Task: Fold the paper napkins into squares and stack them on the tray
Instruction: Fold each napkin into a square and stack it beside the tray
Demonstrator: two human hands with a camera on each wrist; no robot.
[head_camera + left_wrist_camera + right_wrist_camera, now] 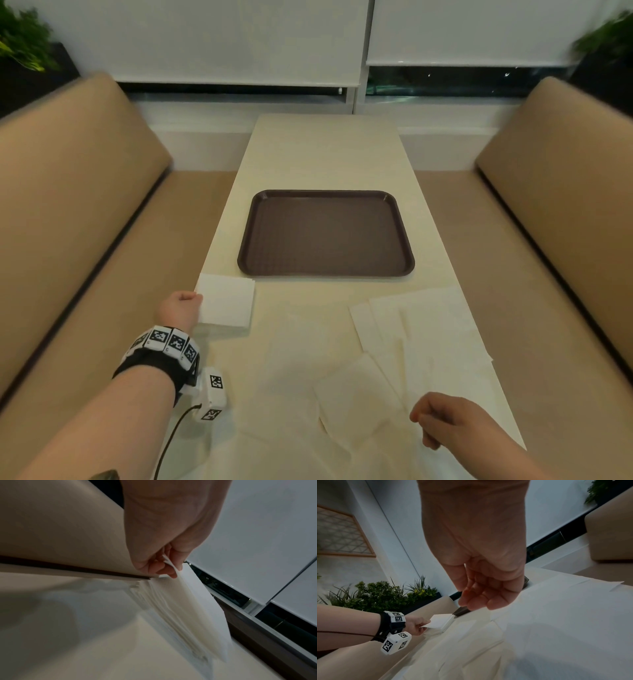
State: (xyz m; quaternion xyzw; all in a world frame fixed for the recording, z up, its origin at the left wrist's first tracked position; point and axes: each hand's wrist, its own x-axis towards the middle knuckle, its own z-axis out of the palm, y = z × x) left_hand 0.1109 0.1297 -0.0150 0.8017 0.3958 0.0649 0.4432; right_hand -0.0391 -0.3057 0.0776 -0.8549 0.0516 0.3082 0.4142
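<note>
Table — left grip pinches napkin, fingers hidden; right grip loose, empty.

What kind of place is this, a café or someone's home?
Probably a café or canteen booth: tan padded benches flank a long table, which holds a brown serving tray and a stack of paper napkins.

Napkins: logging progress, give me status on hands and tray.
Left hand pinches top napkin off the pile. Right hand idle, loosely curled. Tray holds nothing yet. Nothing in the way.
</note>
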